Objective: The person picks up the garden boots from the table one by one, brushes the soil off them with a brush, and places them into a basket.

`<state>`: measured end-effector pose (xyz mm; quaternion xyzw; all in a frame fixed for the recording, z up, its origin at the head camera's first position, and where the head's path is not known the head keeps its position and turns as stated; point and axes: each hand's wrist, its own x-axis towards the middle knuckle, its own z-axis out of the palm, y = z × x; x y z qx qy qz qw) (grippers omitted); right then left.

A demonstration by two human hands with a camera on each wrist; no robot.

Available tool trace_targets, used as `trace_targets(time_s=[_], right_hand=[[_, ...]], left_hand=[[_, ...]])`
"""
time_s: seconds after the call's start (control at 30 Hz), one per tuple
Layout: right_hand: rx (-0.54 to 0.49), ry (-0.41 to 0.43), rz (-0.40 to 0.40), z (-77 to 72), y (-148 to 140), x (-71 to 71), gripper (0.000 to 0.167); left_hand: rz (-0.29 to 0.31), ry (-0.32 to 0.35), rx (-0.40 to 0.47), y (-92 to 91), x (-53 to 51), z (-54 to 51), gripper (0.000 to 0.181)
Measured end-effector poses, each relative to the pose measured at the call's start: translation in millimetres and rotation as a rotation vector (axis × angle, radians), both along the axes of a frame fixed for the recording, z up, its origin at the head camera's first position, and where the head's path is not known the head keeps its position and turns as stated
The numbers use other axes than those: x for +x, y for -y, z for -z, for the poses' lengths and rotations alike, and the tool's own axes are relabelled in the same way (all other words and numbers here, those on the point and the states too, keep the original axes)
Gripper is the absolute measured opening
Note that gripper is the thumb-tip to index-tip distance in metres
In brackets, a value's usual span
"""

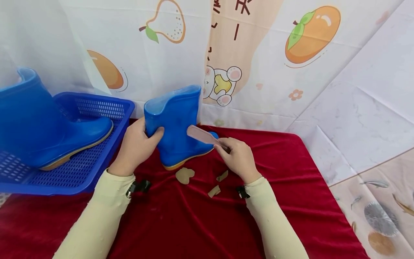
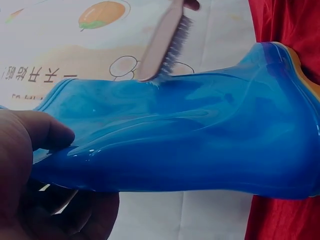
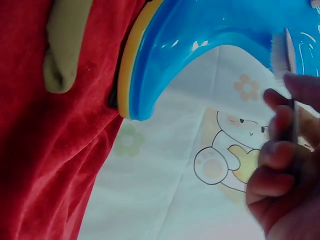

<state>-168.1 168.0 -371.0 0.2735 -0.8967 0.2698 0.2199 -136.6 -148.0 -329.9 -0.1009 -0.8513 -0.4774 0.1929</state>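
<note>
My left hand (image 1: 137, 145) grips a blue rubber boot (image 1: 177, 124) by its shaft near the top, thumb on the near side and fingers behind. The boot stands on its yellow-edged sole, toe to the right. My right hand (image 1: 238, 156) holds a brush (image 1: 202, 135) with a pale pink back by its handle. In the left wrist view the brush's white bristles (image 2: 176, 47) meet the boot's shaft. The right wrist view shows the fingers (image 3: 277, 155) curled round the brush handle, with the boot's toe at the upper left.
At the left a blue plastic basket (image 1: 121, 104) holds another blue boot (image 1: 29, 122). Several brownish scraps (image 1: 185, 175) lie on the red cloth (image 1: 181, 230) in front of the boot. Behind rises a white printed sheet (image 1: 252, 100).
</note>
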Motion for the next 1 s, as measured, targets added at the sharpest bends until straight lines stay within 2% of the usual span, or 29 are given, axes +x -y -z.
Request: trace_targets(time_s=[0.1,0.23,0.33,0.5,0.8,1.0], right_hand=[[-0.031,-0.042,-0.061,-2.8,3,2.6,0.024],[-0.066,-0.104,-0.142,-7.7,8,8.3,0.03],[-0.072,-0.151,-0.168,-10.8,11,11.8,0.034],[-0.061,-0.17,-0.106,-10.4,12,11.9,0.033],[-0.038,-0.11,0.005,-2.1,5,2.9,0.026],[-0.005,-0.158,0.035,2.3,1,-1.8,0.021]], left_hand=[[0.029,0.024,-0.026,-0.2,1.4,-0.8,0.031],[0.103,0.051,-0.077,-1.9,4.4,-3.1,0.032],[0.139,0.057,-0.097,-3.5,5.5,-4.4,0.033],[0.135,0.061,-0.111,-4.6,5.4,-5.7,0.035],[0.051,0.042,-0.091,-3.0,2.2,-4.7,0.032],[0.047,0.047,-0.075,-1.6,2.0,-2.6,0.032]])
